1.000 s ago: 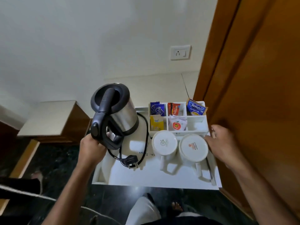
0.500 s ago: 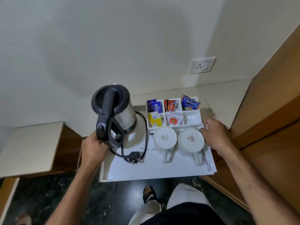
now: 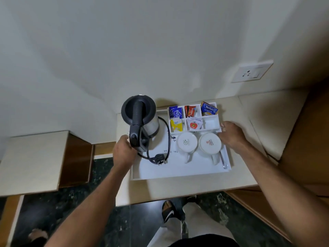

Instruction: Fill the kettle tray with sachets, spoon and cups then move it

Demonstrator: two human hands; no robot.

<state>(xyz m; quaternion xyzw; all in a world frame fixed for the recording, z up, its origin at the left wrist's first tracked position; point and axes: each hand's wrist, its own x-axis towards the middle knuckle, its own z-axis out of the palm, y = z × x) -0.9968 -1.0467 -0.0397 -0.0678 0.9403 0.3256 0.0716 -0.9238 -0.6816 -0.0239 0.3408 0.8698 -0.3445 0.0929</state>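
We hold the tray (image 3: 178, 172), loaded and over the desk (image 3: 249, 175), left hand (image 3: 122, 152) grasping its left edge, right hand (image 3: 232, 134) its right; we should lower it level so kettle (image 3: 140, 118) and cups (image 3: 197, 143) stay put

The left hand (image 3: 122, 152) hides the tray's (image 3: 178, 172) left edge; its small printed text is unreadable.
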